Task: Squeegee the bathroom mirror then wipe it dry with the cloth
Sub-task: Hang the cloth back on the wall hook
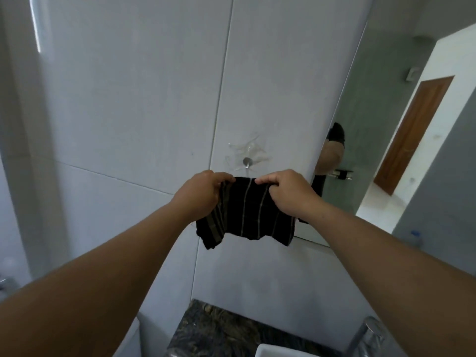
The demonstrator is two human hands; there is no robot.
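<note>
A black cloth [247, 215] with thin pale stripes hangs in front of the tiled wall, held by its top edge. My left hand [203, 191] pinches its upper left corner and my right hand [288, 191] pinches its upper right corner. Just above the cloth, a small metal hook [247, 162] on a clear adhesive pad sticks to the wall. The bathroom mirror [386, 112] fills the right side and reflects a wooden door and part of a person. No squeegee is in view.
White wall tiles [128, 112] fill the centre and left. Below lie a dark stone counter [219, 328], the corner of a white basin [278, 351] and a chrome tap [368, 331] at the lower right. A small chrome shelf [343, 173] shows in the mirror.
</note>
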